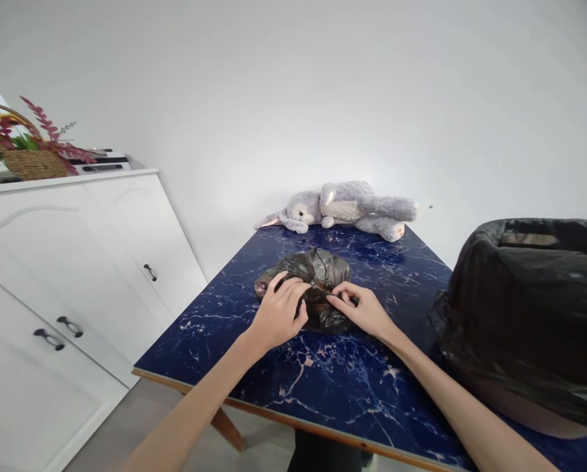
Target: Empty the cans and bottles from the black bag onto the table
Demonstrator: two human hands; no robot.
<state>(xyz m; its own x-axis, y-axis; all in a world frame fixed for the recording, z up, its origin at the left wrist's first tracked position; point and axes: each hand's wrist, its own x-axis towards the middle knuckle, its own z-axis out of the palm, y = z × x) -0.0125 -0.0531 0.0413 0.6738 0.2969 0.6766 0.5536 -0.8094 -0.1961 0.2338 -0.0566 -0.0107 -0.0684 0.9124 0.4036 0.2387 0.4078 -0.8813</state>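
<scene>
While one crumpled black bag (pixel 318 285) lay mid-table on the blue marbled table (pixel 323 387), it was pinched by the left hand (pixel 278 314) and right hand (pixel 365 309), best worked with even tension, one lined bin (pixel 529 314) at three o'clock and one plush toy (pixel 342 208) at twelve.

Setting: room in a home. Evidence: white cabinet (pixel 77 262) with panelled doors and dark handles along the left wall; wicker basket (pixel 25 154) of artificial flowers on top of it; grey plush toy (pixel 342 208) lying at the far edge of a blue marble-patterned desk (pixel 333 380); bin lined with a black bag (pixel 534 314) at right; plain white walls.
</scene>
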